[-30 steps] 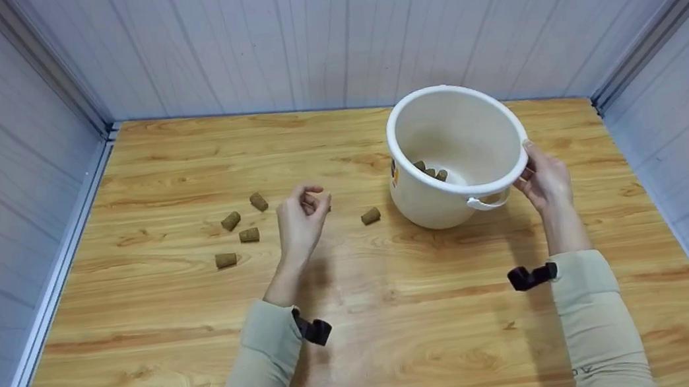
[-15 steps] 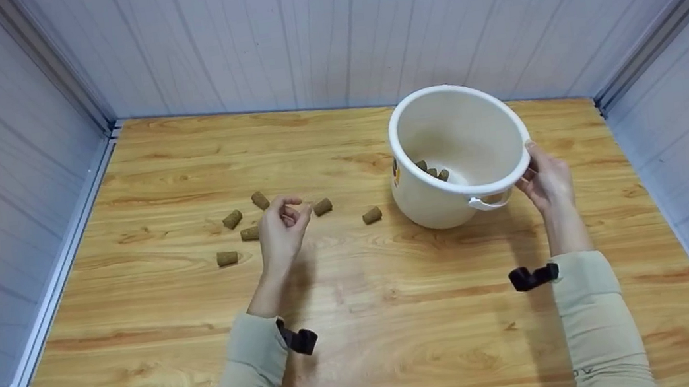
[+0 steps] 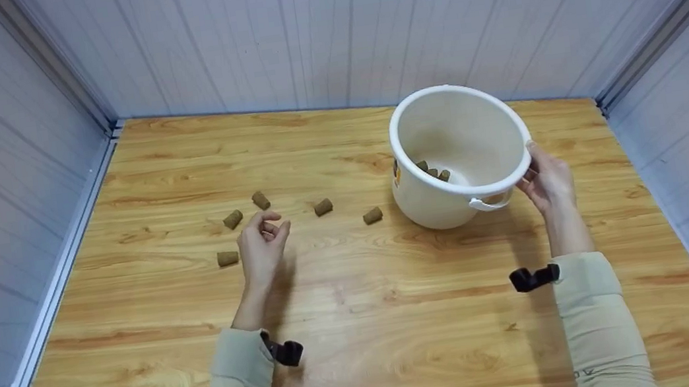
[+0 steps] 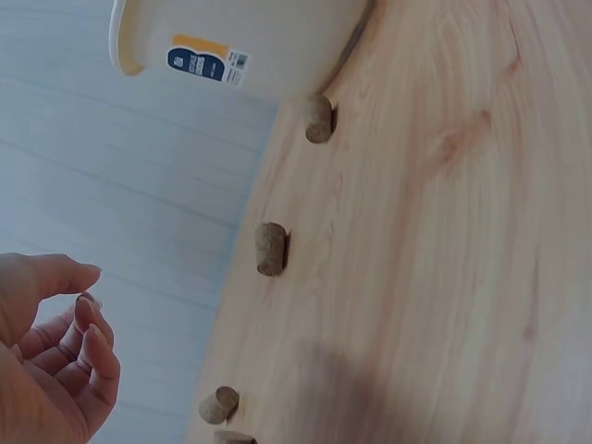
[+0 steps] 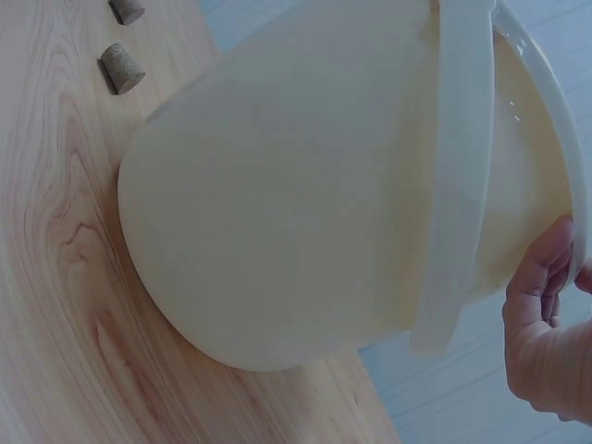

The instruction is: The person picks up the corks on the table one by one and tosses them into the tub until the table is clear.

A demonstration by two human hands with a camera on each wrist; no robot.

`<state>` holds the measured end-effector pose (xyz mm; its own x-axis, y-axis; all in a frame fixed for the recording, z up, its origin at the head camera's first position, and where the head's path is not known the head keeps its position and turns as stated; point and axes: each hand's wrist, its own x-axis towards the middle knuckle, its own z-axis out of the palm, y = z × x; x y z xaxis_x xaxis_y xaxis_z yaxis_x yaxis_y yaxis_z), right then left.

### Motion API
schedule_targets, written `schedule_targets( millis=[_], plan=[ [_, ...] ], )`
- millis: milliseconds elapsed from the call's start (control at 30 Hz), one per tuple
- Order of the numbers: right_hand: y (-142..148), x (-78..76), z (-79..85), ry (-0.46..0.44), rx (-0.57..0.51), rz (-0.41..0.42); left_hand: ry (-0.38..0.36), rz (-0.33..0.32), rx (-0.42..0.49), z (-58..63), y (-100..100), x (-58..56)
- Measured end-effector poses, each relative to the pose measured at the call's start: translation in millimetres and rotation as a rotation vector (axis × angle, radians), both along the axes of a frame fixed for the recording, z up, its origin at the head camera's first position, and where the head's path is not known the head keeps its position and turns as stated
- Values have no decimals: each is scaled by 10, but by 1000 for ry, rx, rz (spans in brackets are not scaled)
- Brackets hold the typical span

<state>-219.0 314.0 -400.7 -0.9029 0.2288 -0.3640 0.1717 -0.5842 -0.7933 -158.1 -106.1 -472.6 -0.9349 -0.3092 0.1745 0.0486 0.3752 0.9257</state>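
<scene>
My left hand (image 3: 262, 251) hovers above the wooden table among the corks, fingers loosely curled. In the left wrist view, its thumb and forefinger are apart with no cork between them. Just left of it lies one cork (image 3: 228, 258); behind it lie a second cork (image 3: 233, 219) and a third cork (image 3: 261, 200). To its right are a cork (image 3: 323, 207) and, near the bucket, another cork (image 3: 373, 216). With my right hand (image 3: 553, 183) I grip the rim of the white bucket (image 3: 436, 208) on its right side. A few corks (image 3: 444, 176) lie inside the bucket.
White panel walls (image 3: 323, 30) border the wooden table (image 3: 367, 364) at the back and both sides. The bucket's white handle (image 3: 486, 204) hangs down at its front. A black wrist mount (image 3: 287, 353) sits on the left sleeve, and a similar mount (image 3: 532, 278) on the right.
My left hand has let go of a cork on the table between the bucket and the left group, then moved left, covering another cork there. My right hand still holds the bucket rim.
</scene>
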Motion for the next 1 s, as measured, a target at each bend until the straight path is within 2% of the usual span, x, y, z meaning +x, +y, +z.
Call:
schedule_targets(
  millis=[267, 567, 1000],
  plan=[
    [6, 0, 3, -9, -6, -3, -24, 37, 6, -84, -133, 43],
    [2, -1, -3, -4, -8, -8, -51, 94, -37, -157, -285, 98],
    [-7, 13, 7, 18, 15, 4, -182, 151, -104, -314, -497, 188]
  ],
)
